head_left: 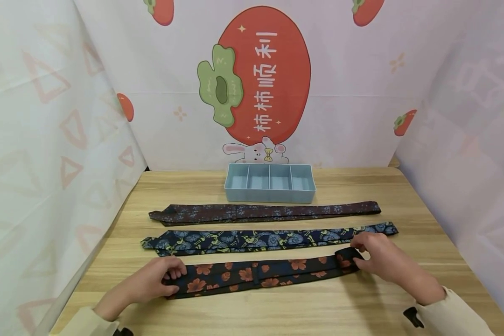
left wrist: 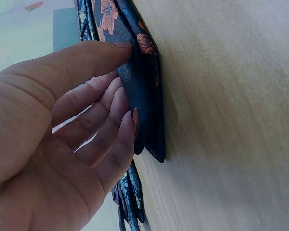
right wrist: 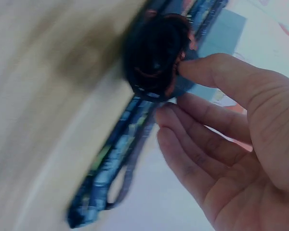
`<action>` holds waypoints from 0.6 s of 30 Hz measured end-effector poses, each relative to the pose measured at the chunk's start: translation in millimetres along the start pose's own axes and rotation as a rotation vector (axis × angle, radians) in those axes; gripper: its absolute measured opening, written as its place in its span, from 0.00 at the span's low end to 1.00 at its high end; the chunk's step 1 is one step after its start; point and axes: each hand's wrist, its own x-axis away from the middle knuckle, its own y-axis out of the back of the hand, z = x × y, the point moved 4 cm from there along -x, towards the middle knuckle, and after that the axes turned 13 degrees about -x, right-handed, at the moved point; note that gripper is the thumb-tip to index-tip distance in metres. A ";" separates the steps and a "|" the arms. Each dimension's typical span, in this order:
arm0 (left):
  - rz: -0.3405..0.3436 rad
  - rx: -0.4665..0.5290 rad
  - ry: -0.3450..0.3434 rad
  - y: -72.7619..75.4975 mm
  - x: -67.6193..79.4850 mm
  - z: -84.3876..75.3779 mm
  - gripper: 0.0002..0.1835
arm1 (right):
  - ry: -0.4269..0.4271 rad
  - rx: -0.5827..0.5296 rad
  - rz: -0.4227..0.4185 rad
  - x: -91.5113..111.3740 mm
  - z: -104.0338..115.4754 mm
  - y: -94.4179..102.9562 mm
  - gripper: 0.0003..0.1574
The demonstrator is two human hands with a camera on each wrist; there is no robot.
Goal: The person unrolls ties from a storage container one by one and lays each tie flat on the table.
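Note:
Nearest me lies a dark necktie with orange flowers (head_left: 246, 275), folded lengthwise, its right part turned over into a loose roll (right wrist: 156, 53). My left hand (head_left: 157, 280) pinches its left end, thumb (left wrist: 111, 54) on the face and fingers behind the edge. At the other end, my right hand (head_left: 380, 256) holds the rolled part between thumb and fingers. Just beyond lies a navy necktie (head_left: 273, 239) with blue and yellow figures. Behind that is a maroon necktie (head_left: 273, 213) with small blue flowers. The right wrist view is blurred.
A pale blue box (head_left: 270, 195) with several compartments stands at the back of the wooden table (head_left: 302, 312). Printed white cloth hangs behind it (head_left: 344, 116) and along both sides.

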 end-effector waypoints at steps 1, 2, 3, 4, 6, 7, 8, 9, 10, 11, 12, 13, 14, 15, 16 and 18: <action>-0.011 -0.005 -0.032 -1.3 -0.8 3.1 0.13 | -0.001 0.009 0.004 -0.5 2.3 0.8 0.17; -0.013 -0.003 -0.046 -3.5 -1.7 7.6 0.13 | -0.002 0.017 0.009 -1.2 5.2 1.5 0.17; -0.016 -0.001 -0.058 -6.3 -2.8 13.0 0.13 | -0.003 0.023 0.017 -2.3 8.5 2.0 0.18; -0.021 -0.001 -0.075 -9.7 -3.7 19.3 0.13 | -0.001 0.028 0.024 -3.7 12.2 2.3 0.18; -0.031 0.016 -0.091 -18.9 -6.2 36.9 0.14 | 0.015 0.025 0.039 -7.3 20.0 1.2 0.17; -0.033 0.022 -0.094 -23.3 -7.3 45.2 0.14 | 0.025 0.017 0.048 -9.2 23.6 -0.2 0.16; -0.032 0.033 -0.080 -27.4 -8.3 52.0 0.14 | 0.030 0.008 0.056 -11.0 26.4 -2.1 0.16; -0.036 0.038 -0.078 -30.3 -9.0 57.2 0.14 | 0.045 -0.002 0.063 -12.8 28.8 -4.0 0.15; -0.040 0.038 -0.082 -31.4 -9.2 59.3 0.14 | 0.053 -0.009 0.066 -14.2 30.6 -6.3 0.15; -0.045 0.039 -0.088 -32.1 -9.4 60.7 0.14 | 0.058 -0.016 0.071 -15.4 31.7 -8.6 0.14; -0.040 0.036 -0.084 -30.3 -8.9 58.0 0.14 | 0.060 -0.023 0.073 -16.1 32.3 -10.7 0.14; -0.042 0.031 -0.092 -27.0 -7.9 52.0 0.14 | 0.057 -0.027 0.074 -16.5 32.1 -12.7 0.14; -0.042 0.025 -0.100 -22.9 -6.8 44.8 0.14 | 0.055 -0.029 0.071 -16.6 31.6 -14.4 0.14; -0.036 0.014 -0.115 -18.3 -5.6 37.7 0.14 | 0.059 -0.031 0.067 -16.5 31.1 -15.7 0.14; -0.029 0.013 -0.111 -14.2 -4.4 30.8 0.14 | 0.053 -0.030 0.060 -16.0 30.3 -17.0 0.14; -0.011 0.020 -0.084 -7.4 -2.4 20.0 0.13 | 0.052 -0.027 0.040 -14.5 27.9 -18.0 0.15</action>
